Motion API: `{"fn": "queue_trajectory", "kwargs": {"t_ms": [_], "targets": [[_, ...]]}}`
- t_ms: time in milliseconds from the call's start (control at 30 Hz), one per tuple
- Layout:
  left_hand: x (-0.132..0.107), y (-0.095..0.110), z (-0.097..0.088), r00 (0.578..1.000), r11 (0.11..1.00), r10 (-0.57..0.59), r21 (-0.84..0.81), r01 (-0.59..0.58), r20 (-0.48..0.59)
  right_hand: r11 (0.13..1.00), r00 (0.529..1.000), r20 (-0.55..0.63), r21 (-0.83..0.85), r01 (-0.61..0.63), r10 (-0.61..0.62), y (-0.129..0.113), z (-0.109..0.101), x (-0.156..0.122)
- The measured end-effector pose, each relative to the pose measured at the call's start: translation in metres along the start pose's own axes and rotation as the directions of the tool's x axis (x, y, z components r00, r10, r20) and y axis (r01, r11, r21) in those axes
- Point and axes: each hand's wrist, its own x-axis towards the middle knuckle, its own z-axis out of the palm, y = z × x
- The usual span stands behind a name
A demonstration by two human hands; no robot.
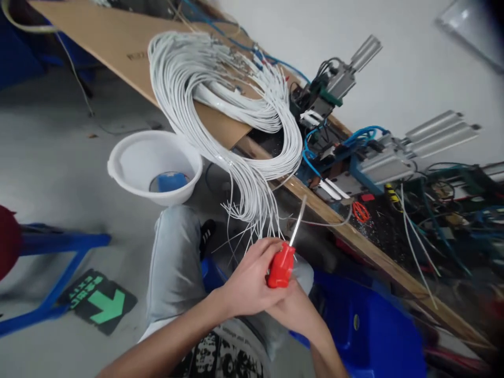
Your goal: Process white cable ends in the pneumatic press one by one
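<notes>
- Wood-edged surface [388, 261] against a pale wall, running obliquely beside the seated person; machines and a mass of wire occupy it
- Left hand [252, 275], curled, its fingers bent over at the front and laid across the right; closeness of its grip not determinable
- Right hand [287, 299], mostly covered by the left; whether it is open or closed cannot be told
- Screwdriver [280, 266], its red handle against the left hand's fingers and above the right wrist, its bare shaft slanting up and away; which hand bears the grip is unclear. For good control, a firm hold well around the handle would be advisable, with fingers clear of the shaft
- White wires [173, 79], looped on the surface and drooping over its near edge, their loose ends fanned just beyond the hands; contact with the fingers is hidden. Careful handling would separate these ends from the tip, lest it snag or scratch them
- Cardboard sheet [98, 31], beneath much of the coil; the overhanging weight could slide, so gentle pulling seems best
- White bucket [155, 136], on the floor beside the knee, with a blue object [172, 182] inside
- Machines [386, 163], with silver cylinders and blue tubing, beyond the coil
</notes>
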Motion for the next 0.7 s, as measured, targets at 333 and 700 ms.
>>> {"fn": "queue_trajectory", "kwargs": {"t_ms": [333, 700], "targets": [[0.042, 0.005, -0.004, 0.985, 0.982, -0.153, -0.103, 0.161, 0.084, 0.992, 0.973, -0.203, 0.076, -0.099, 0.112, 0.018, 0.023, -0.002], [0.072, 0.028, 0.019, 0.94, 0.902, -0.277, -0.282, 0.326, 0.199, 0.691, 0.786, -0.301, 0.692, -0.21, 0.54, -0.01, 0.027, -0.023]]}}
